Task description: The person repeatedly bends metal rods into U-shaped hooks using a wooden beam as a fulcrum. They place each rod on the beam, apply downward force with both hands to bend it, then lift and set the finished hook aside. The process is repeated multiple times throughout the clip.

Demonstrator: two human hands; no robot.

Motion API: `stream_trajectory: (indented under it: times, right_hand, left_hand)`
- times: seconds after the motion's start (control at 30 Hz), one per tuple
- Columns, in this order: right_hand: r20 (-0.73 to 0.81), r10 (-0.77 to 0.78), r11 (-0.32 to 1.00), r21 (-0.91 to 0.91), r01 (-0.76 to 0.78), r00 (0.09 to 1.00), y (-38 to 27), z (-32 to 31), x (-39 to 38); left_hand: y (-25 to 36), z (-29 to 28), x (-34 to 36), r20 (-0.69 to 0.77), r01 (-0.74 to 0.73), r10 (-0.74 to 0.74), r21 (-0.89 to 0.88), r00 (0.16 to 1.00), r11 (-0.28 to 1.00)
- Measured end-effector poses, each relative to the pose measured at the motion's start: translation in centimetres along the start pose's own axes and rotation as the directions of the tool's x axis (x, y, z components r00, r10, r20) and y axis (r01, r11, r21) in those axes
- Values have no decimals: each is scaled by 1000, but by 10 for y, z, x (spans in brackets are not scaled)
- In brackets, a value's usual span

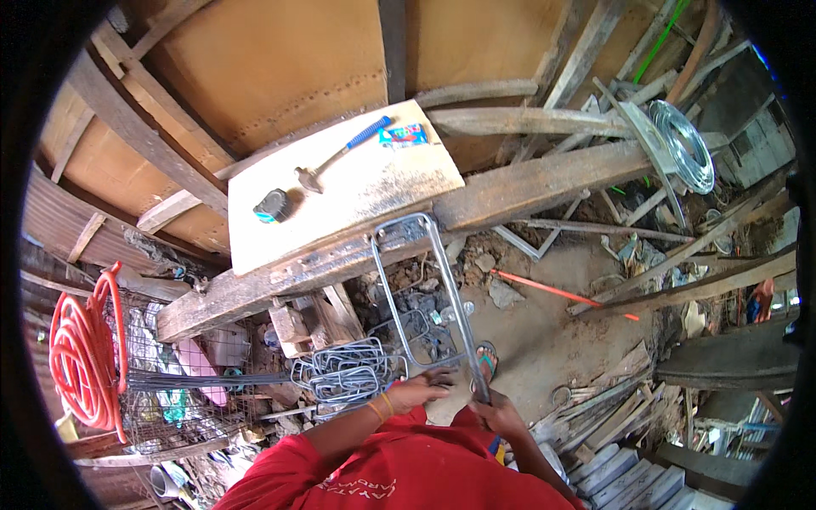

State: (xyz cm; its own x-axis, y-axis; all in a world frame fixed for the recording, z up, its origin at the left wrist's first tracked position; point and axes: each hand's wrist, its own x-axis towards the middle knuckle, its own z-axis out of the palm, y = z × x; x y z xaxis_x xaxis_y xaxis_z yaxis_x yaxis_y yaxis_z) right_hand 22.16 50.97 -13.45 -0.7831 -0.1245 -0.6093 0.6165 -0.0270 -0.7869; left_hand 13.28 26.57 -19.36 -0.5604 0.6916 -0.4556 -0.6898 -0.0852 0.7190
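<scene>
Loop of grey bent metal bar, reaching up to long weathered timber beam, best guided steadily by right hand, wrapped round its near end, with left hand, loosely spread nearby, kept clear.

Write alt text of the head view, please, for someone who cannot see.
A person's right hand grips a metal bar beside a bent rod, the left hand open nearby. A hammer and tape measure lie on a pale board; bent metal loops are piled left of the bar.

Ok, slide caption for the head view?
Right hand grips a metal bar near a board holding a hammer and tape measure.
</scene>
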Motion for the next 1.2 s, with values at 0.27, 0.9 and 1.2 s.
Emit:
stream_trajectory:
  times: [0.27,0.9,1.2]
  right_hand:
    - [-202,-248,774,-630,68,948,35,-98,-84]
    - [79,130,278,-960,40,988,-163,-282,123]
    - [257,-116,333,-900,281,959,-177,-269,132]
  left_hand:
    - [33,-34,-16,-263,-166,63,-388,963,907]
    - [39,40,33,-923,-370,20,-135,385,919]
    - [47,62,40,-866,-421,202,-10,457,907]
